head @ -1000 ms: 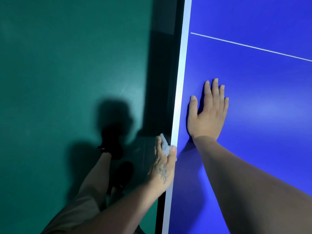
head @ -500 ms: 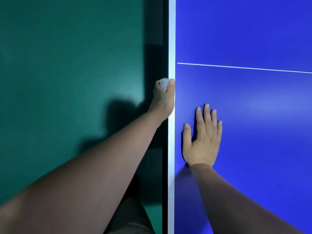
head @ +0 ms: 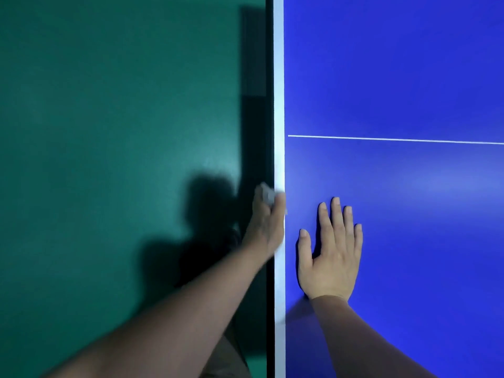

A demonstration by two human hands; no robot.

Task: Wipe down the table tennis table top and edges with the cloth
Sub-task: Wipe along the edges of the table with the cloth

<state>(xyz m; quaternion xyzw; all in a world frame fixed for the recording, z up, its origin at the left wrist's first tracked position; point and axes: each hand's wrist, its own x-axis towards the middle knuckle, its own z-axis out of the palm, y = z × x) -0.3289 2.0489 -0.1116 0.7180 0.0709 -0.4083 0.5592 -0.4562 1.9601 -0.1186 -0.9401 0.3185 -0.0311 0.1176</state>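
The right hand (head: 331, 257) lies flat on the blue counter (head: 409, 77), fingers straight and slightly spread, just inside the white edge band (head: 278, 105). Just beside it, across that band, the left hand (head: 266, 227) curls around a pale cloth (head: 267, 193) and holds it against the counter's side edge, thumb on the band; the hand is blurred. Farther out, a thin white line (head: 395, 139) crosses the top. A green floor (head: 109, 132) lies to the left.

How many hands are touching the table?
2. Left hand grips the cloth against the white edge; right hand lies flat on the blue top.
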